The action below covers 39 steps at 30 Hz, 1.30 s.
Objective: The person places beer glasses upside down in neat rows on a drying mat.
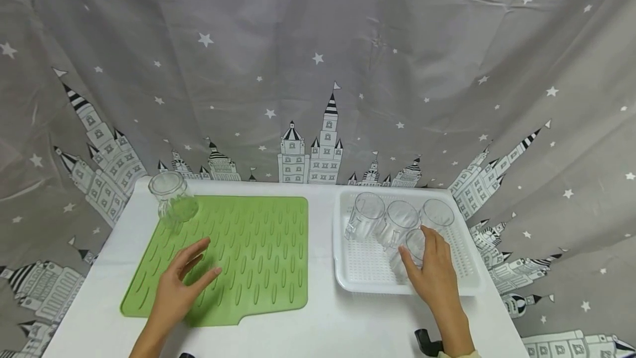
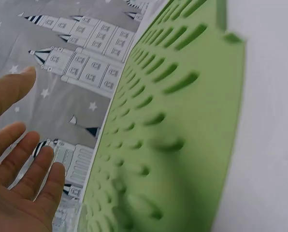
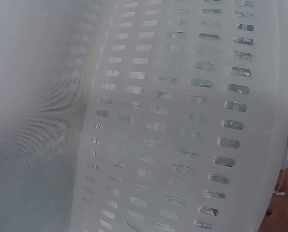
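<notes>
In the head view my right hand [image 1: 431,267] is at the nearest clear drinking glass [image 1: 414,245], thumb on the left of its rim and fingers on the far right, gripping it inside the white basket [image 1: 372,285]. More clear glasses, among them one at the left [image 1: 369,208], one in the middle [image 1: 401,217] and one at the right [image 1: 438,213], stand behind it. My left hand [image 1: 180,280] hovers over the green drying mat [image 1: 270,253], fingers loosely spread and holding nothing. Another glass [image 1: 171,195] stands at the mat's far left corner.
Basket and mat lie on a white table [image 1: 320,314], with a strip of tabletop between them. A grey castle-print curtain [image 1: 318,32] hangs behind. The basket's slotted wall [image 3: 182,121] fills much of the right wrist view. A black object [image 1: 427,342] is beside the right wrist.
</notes>
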Each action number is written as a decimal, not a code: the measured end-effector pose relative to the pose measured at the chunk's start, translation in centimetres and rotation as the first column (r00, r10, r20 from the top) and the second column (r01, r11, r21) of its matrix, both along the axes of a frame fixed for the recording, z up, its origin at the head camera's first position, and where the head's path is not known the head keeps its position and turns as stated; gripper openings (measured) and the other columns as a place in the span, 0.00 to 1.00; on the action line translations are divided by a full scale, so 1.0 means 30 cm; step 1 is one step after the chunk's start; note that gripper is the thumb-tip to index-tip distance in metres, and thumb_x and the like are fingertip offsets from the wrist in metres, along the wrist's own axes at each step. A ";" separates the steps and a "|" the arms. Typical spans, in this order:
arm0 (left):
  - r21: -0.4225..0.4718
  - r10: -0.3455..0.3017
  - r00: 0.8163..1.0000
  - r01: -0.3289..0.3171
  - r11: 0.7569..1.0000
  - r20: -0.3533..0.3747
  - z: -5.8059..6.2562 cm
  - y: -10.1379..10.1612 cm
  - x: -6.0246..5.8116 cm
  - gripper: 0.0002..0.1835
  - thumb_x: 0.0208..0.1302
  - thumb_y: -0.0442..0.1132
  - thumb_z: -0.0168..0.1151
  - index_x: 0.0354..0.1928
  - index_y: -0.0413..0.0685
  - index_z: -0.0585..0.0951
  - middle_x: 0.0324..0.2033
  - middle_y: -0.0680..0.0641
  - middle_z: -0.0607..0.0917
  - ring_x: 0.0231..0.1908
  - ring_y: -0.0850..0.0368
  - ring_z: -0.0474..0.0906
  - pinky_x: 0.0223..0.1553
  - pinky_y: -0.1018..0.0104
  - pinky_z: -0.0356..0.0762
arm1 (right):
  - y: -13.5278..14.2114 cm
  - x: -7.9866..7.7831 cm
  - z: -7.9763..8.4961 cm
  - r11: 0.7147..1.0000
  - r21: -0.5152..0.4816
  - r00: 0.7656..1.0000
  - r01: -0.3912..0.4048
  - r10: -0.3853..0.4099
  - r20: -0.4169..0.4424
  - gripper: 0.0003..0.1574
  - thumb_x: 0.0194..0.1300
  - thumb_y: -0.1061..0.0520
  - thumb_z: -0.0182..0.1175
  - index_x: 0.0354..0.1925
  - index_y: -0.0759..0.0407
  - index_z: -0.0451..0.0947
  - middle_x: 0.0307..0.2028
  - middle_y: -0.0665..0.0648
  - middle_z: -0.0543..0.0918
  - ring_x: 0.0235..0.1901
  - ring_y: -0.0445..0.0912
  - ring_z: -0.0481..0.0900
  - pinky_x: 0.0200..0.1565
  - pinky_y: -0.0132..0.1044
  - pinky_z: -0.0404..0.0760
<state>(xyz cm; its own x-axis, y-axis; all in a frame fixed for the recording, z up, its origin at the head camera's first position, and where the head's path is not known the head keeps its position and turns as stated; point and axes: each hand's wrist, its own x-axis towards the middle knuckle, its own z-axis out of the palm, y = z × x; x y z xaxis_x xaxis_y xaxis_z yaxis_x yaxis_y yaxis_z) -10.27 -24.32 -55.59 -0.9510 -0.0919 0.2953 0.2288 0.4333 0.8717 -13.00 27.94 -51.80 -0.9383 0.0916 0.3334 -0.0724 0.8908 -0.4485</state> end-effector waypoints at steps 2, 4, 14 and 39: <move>-0.001 -0.019 1.000 0.019 1.000 0.013 -0.010 0.020 0.010 0.38 0.62 0.27 0.78 0.75 0.47 0.76 0.68 0.54 0.80 0.66 0.80 0.73 0.68 0.88 0.70 | 0.001 0.002 0.000 1.000 -0.001 1.000 0.002 -0.002 -0.003 0.48 0.72 0.47 0.70 0.76 0.71 0.64 0.72 0.75 0.70 0.73 0.69 0.66 0.68 0.72 0.75; -0.004 -0.037 0.999 0.038 0.999 0.031 -0.014 0.039 0.017 0.38 0.63 0.29 0.78 0.75 0.49 0.76 0.68 0.52 0.80 0.66 0.79 0.73 0.68 0.88 0.70 | 0.001 0.003 0.001 1.000 -0.003 1.000 0.000 0.000 -0.007 0.48 0.72 0.47 0.71 0.76 0.71 0.64 0.72 0.75 0.70 0.73 0.69 0.66 0.68 0.72 0.74; 0.011 -0.090 0.995 0.090 0.996 0.041 -0.011 0.093 0.014 0.38 0.63 0.31 0.78 0.74 0.56 0.77 0.67 0.45 0.80 0.67 0.78 0.74 0.69 0.86 0.72 | 0.000 0.000 -0.005 1.000 -0.007 1.000 -0.001 0.001 -0.008 0.48 0.71 0.48 0.71 0.75 0.72 0.64 0.72 0.75 0.71 0.73 0.69 0.66 0.69 0.72 0.73; 0.081 -0.182 0.983 0.181 0.980 0.014 -0.021 0.194 -0.010 0.39 0.64 0.32 0.78 0.75 0.56 0.75 0.69 0.50 0.79 0.70 0.73 0.74 0.71 0.80 0.74 | 0.047 0.021 -0.013 0.997 -0.078 0.999 -0.003 -0.001 -0.052 0.54 0.63 0.47 0.78 0.76 0.68 0.66 0.68 0.74 0.75 0.68 0.67 0.73 0.64 0.68 0.78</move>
<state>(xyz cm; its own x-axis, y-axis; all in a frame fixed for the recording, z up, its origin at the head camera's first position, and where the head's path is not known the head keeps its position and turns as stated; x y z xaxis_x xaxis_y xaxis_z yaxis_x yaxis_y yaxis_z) -10.58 -18.48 -56.23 -0.9599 0.0607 0.2738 0.2786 0.3161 0.9069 -12.36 29.34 -52.19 -0.9200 0.1185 0.3736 -0.0980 0.8534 -0.5120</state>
